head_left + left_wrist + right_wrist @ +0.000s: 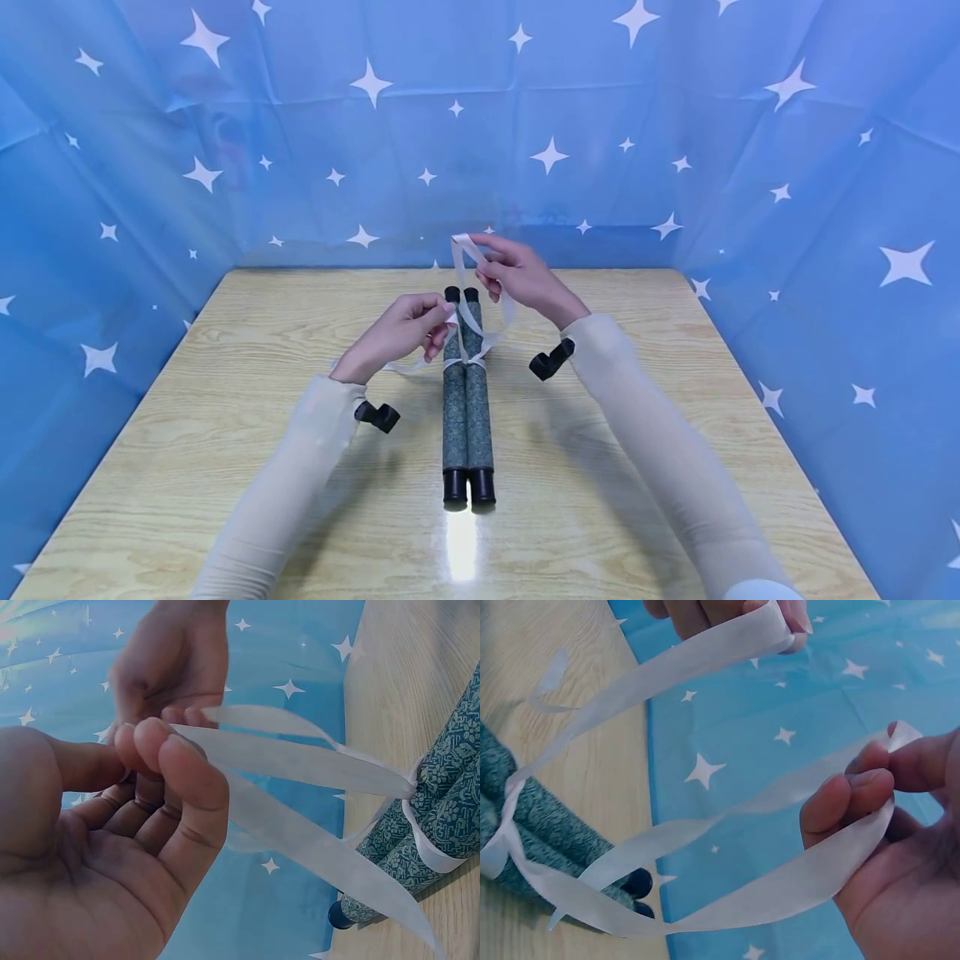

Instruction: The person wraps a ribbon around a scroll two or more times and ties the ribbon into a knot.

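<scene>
Blue star-print cloth (pixel 322 133) hangs behind and beside a pale wood table (pixel 150 500), and sitting around the middle of it are two green patterned rolls (pixel 477 417), side by side, with black end caps (pixel 455 486). A white ribbon (pixel 795 889) goes round both partway along. The left hand (pixel 405 329) has a bit of it pinched between thumb and fingers, while the right hand (pixel 525 271) pinches a raised, folded-over bend of it. Handling-wise, I'd guess the ribbon is super light, floppy and kinda slick, so it'd twist or slip easily; I'd take it flat between thumb and fingertip. The rolls look firmer and a bit heavier, probably happy to roll if loose, so I'd grab the patterned middle, not the smooth caps. Their long axis runs pretty much straight away from the person, one end toward the body, the other toward the back cloth. Ribbon strands slant up from the crossing to the hands.
</scene>
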Demonstrator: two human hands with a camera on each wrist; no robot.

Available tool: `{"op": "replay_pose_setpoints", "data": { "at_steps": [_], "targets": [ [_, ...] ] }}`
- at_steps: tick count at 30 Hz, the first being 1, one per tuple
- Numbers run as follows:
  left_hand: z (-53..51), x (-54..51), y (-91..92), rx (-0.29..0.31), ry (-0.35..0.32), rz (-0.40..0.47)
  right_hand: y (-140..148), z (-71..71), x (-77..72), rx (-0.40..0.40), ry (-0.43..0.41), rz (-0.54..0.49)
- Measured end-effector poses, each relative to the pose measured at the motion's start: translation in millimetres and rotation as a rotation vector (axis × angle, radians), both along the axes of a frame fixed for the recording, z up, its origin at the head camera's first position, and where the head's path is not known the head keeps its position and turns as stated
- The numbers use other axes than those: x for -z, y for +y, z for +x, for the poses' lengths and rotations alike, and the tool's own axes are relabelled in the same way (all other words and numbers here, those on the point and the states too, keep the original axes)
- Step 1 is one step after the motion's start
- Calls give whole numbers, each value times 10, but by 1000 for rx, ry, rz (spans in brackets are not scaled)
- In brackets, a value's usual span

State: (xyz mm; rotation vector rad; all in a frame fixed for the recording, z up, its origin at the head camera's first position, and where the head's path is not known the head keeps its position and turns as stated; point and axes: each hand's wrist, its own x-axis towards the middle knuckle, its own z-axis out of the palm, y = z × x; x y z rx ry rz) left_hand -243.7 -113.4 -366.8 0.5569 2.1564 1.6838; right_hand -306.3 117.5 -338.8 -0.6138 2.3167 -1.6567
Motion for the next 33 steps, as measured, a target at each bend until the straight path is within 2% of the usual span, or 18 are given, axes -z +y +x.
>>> {"op": "replay_pose_setpoints", "data": {
  "at_steps": [5, 9, 14, 17, 19, 22, 25, 28, 31, 33],
  "targets": [
    [3, -9, 2, 9, 6, 5, -137, -44, -113, -51, 33, 5],
    [1, -3, 8, 9, 1, 10, -232, -79, -185, -71, 58, -42],
    [-7, 15, 18, 7, -11, 17, -289, -127, -119, -76, 70, -29],
    [-6, 16, 19, 11, -17, 27, -260, -158, 17, -85, 75, 89],
    [-10, 22, 17, 14, -18, 29, -208, -180, 125, -104, 80, 219],
    [-21, 36, 9, 15, -18, 28, -132, -193, 264, -159, 115, 424],
    [-34, 50, 2, 9, -15, 19, -63, -194, 365, -204, 171, 545],
    [-43, 50, -4, 4, -14, 13, 1, -167, 425, -179, 186, 533],
    [-51, 42, -10, 3, -10, 9, 62, -123, 462, -147, 187, 460],
    [-52, 32, -14, 4, -7, 7, 88, -72, 465, -156, 165, 392]
  ]
}}
